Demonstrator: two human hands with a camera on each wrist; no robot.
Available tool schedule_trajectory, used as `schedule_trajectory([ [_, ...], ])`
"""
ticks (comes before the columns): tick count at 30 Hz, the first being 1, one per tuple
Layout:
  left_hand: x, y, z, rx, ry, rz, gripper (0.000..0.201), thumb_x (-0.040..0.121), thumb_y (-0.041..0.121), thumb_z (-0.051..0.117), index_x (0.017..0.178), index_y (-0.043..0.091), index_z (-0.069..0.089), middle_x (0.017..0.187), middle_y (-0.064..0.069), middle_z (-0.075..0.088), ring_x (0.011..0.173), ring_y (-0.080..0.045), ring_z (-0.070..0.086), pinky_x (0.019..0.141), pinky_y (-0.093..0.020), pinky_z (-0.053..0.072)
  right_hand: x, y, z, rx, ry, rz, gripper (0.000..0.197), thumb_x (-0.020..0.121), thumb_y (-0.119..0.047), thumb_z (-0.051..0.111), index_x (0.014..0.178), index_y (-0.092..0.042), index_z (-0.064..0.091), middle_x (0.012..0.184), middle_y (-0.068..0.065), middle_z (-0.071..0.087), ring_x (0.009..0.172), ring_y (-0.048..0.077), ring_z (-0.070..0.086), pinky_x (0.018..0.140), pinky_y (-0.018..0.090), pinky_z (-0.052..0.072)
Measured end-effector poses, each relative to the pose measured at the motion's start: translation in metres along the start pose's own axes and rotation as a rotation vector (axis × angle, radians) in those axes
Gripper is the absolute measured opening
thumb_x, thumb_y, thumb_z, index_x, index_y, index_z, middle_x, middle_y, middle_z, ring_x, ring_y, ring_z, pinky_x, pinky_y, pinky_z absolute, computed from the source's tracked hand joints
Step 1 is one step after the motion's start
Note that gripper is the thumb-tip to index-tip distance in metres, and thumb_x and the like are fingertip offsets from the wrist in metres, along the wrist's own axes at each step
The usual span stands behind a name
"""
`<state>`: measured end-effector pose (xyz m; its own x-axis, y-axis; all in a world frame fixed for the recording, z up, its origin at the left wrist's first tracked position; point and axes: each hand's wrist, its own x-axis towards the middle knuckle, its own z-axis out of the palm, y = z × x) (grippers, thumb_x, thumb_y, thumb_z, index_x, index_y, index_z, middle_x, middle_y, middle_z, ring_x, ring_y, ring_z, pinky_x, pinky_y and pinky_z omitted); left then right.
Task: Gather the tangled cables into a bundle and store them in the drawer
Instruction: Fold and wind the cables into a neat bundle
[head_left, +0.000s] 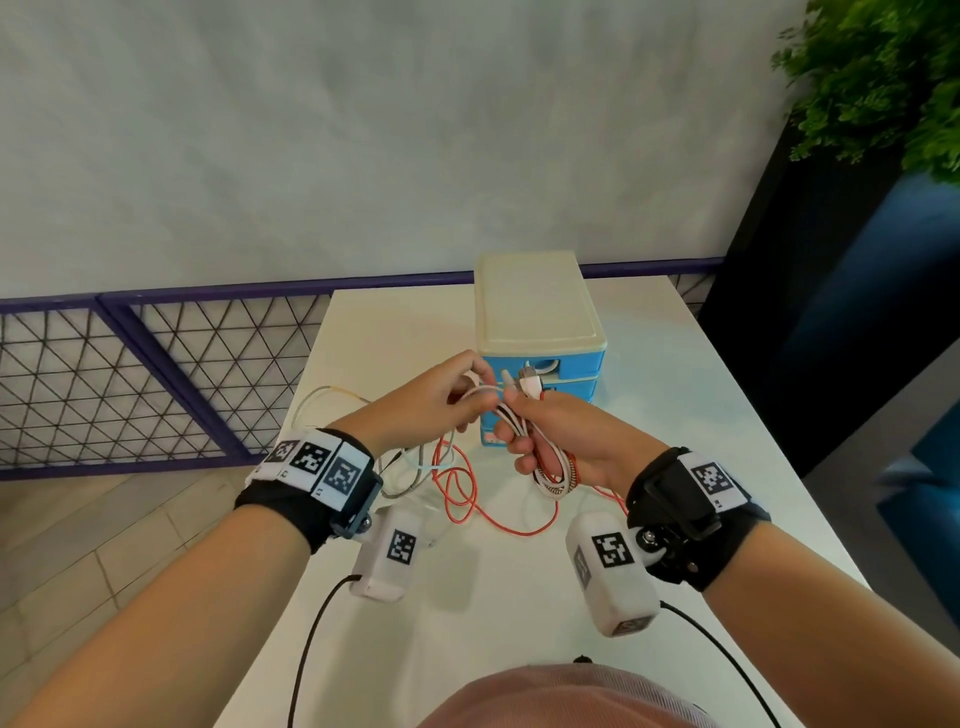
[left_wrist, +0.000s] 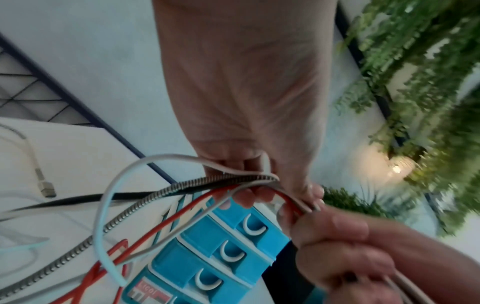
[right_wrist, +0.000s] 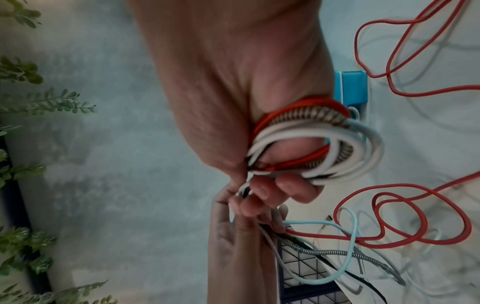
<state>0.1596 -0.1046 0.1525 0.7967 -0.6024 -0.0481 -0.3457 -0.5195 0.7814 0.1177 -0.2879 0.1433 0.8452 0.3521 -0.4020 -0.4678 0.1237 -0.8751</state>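
My right hand (head_left: 540, 431) grips a coiled bundle of cables (head_left: 556, 475), white, red and braided, with plug ends (head_left: 530, 382) sticking up past the thumb. In the right wrist view the coil (right_wrist: 324, 142) loops around the curled fingers. My left hand (head_left: 457, 400) pinches the loose strands (left_wrist: 228, 181) just left of the bundle. A red cable (head_left: 467, 499) and a braided one (head_left: 322, 395) trail onto the white table (head_left: 675, 405). The blue drawer unit (head_left: 540, 322) with a cream top stands just behind the hands, its drawers (left_wrist: 228, 253) closed.
A purple mesh railing (head_left: 156, 374) runs along the table's left and far side. A dark planter with green foliage (head_left: 883, 83) stands at the right. A loose plug (left_wrist: 45, 187) lies on the table. Wrist camera leads hang toward my body.
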Motion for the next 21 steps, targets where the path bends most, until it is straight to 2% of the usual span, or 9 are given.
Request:
schedule_trajectory([
  [2,-0.002,-0.003,0.001,0.121,0.001,0.064,0.019,0.093,0.034,0.056,0.11,0.034,0.05,0.075,0.002,0.059,0.066,-0.009,0.053,0.063,-0.024,0.044,0.002,-0.001,-0.001,0.007,-0.004,0.019,0.029,0.104,-0.034,0.04,0.1,-0.01,0.056,0.07,0.002,0.055,0.051,0.008,0.042,0.047,0.021,0.039],
  [5,-0.003,0.001,0.0,0.202,0.048,0.082,0.012,0.094,0.028,0.055,0.106,0.026,0.053,0.074,0.004,0.06,0.066,-0.009,0.056,0.064,-0.025,0.047,0.002,-0.002,-0.003,0.028,-0.02,0.049,0.03,0.104,-0.036,0.041,0.105,-0.01,0.055,0.069,0.001,0.055,0.051,0.007,0.042,0.047,0.02,0.039],
  [8,-0.002,0.002,0.0,0.28,0.128,0.111,0.011,0.094,0.029,0.055,0.089,0.021,0.048,0.072,0.009,0.057,0.063,-0.002,0.052,0.058,-0.016,0.042,0.002,-0.005,-0.001,0.03,-0.034,0.051,0.031,0.104,-0.036,0.041,0.101,-0.011,0.057,0.067,0.0,0.055,0.051,0.007,0.042,0.046,0.02,0.039],
  [10,0.0,0.001,0.001,0.293,0.162,0.119,0.015,0.093,0.028,0.057,0.086,0.022,0.045,0.07,0.01,0.057,0.063,0.0,0.052,0.056,-0.014,0.04,0.002,-0.007,-0.002,0.032,-0.045,0.055,0.031,0.104,-0.036,0.04,0.101,-0.009,0.057,0.067,0.0,0.055,0.052,0.007,0.043,0.047,0.019,0.04],
  [13,-0.001,0.001,0.003,0.302,0.159,0.09,0.015,0.093,0.03,0.056,0.087,0.021,0.044,0.072,0.009,0.058,0.062,-0.001,0.053,0.055,-0.018,0.04,0.001,-0.01,-0.004,-0.063,-0.047,0.054,0.031,0.103,-0.032,0.044,0.106,-0.004,0.058,0.07,0.001,0.055,0.052,0.007,0.045,0.048,0.019,0.04],
  [16,0.0,0.002,0.004,0.281,0.157,0.085,0.015,0.094,0.034,0.054,0.092,0.021,0.046,0.069,0.008,0.058,0.059,-0.004,0.051,0.056,-0.027,0.042,0.002,-0.011,-0.004,-0.166,0.0,0.016,0.028,0.103,-0.028,0.044,0.095,-0.005,0.058,0.066,0.0,0.053,0.049,0.006,0.044,0.047,0.018,0.04],
  [17,0.001,0.003,0.004,0.273,0.148,0.058,0.016,0.094,0.036,0.053,0.092,0.021,0.046,0.067,0.006,0.057,0.056,-0.006,0.048,0.056,-0.028,0.042,0.003,-0.012,-0.004,-0.19,0.027,-0.005,0.027,0.104,-0.027,0.044,0.091,-0.006,0.056,0.064,0.0,0.051,0.047,0.005,0.042,0.046,0.018,0.039],
  [19,0.004,0.006,0.002,0.152,0.072,-0.082,0.024,0.095,0.042,0.048,0.087,0.02,0.049,0.06,0.005,0.054,0.052,-0.011,0.046,0.052,-0.028,0.043,0.005,-0.013,-0.005,-0.217,0.073,-0.048,0.026,0.103,-0.024,0.045,0.085,-0.008,0.054,0.061,-0.001,0.048,0.046,0.005,0.039,0.045,0.017,0.036],
  [21,0.005,0.007,0.0,-0.161,-0.075,-0.264,0.04,0.097,0.049,0.039,0.076,0.015,0.049,0.05,0.005,0.042,0.045,-0.013,0.039,0.048,-0.025,0.042,0.006,-0.013,-0.009,-0.223,0.115,-0.093,0.026,0.103,-0.022,0.045,0.081,-0.009,0.053,0.061,-0.001,0.046,0.045,0.005,0.038,0.044,0.018,0.036],
])
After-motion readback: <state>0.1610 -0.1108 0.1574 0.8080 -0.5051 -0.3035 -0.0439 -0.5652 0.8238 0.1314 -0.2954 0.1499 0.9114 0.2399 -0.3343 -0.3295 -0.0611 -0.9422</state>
